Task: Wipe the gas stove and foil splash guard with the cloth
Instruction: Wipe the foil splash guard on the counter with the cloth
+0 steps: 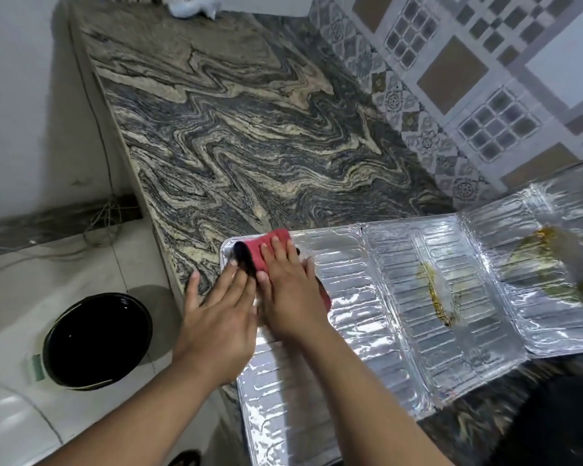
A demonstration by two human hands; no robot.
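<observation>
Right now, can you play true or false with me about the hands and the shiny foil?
1. The right hand presses a red cloth on the foil splash guard. True.
2. The foil stands upright. False: it lies flat on the counter.
3. The foil is spotless. False: a brown stain marks it.
4. The left hand rests at the foil's edge. True.
5. A black bucket sits on the floor. True.

Worn on the head, looking steeply down and forward over a marbled countertop (pixel 236 129) from close above, near enough for both forearms to enter from the bottom edge. Wide-angle, bending the tiled wall (pixel 468 79) at upper right and taking in floor and a black bucket (pixel 96 341) at lower left. Single view only, nothing shared.
</observation>
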